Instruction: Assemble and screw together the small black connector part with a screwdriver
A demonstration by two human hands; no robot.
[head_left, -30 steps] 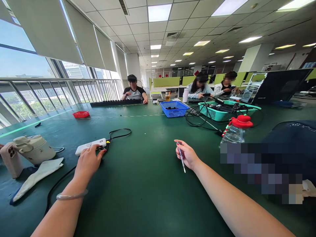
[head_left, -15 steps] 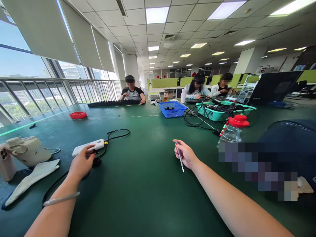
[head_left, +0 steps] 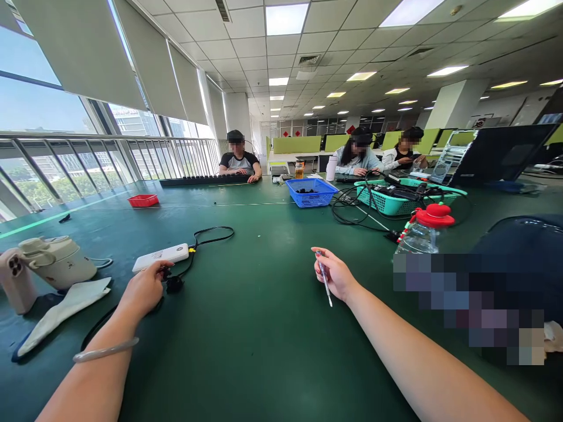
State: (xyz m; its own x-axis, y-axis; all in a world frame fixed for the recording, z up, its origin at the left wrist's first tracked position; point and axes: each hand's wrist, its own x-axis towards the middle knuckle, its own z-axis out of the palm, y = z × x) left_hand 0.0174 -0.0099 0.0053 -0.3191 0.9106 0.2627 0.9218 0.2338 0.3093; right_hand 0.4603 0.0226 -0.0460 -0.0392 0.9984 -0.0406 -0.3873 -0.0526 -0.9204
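Note:
My right hand (head_left: pixel 335 273) is closed around a slim silver tool (head_left: pixel 326 282), perhaps a small screwdriver, tilted with its thin pale tip pointing down above the green table. On the left, my left hand (head_left: pixel 145 285) is closed, with its fingertips at a small black part (head_left: pixel 165 272) that is mostly hidden. Right beside those fingers lies a black lump (head_left: pixel 175 284), possibly a connector. A white power bank (head_left: pixel 160 258) rests just beyond the hand, with a black cable (head_left: pixel 213 228) looping away from its right end.
At left stand a cream container (head_left: pixel 61 261), a phone (head_left: pixel 18 281) and a white cloth (head_left: pixel 65 313). A red tray (head_left: pixel 143 201), a blue basket (head_left: pixel 310 199) and a teal basket (head_left: pixel 382 204) with cables lie farther back. A red-capped bottle (head_left: pixel 420 237) stands right. Three people sit beyond.
The whole view has shifted slightly to the right. My left hand has turned a little, back now more upward, and its fingers hide more of the small black part. The right hand keeps its grip.

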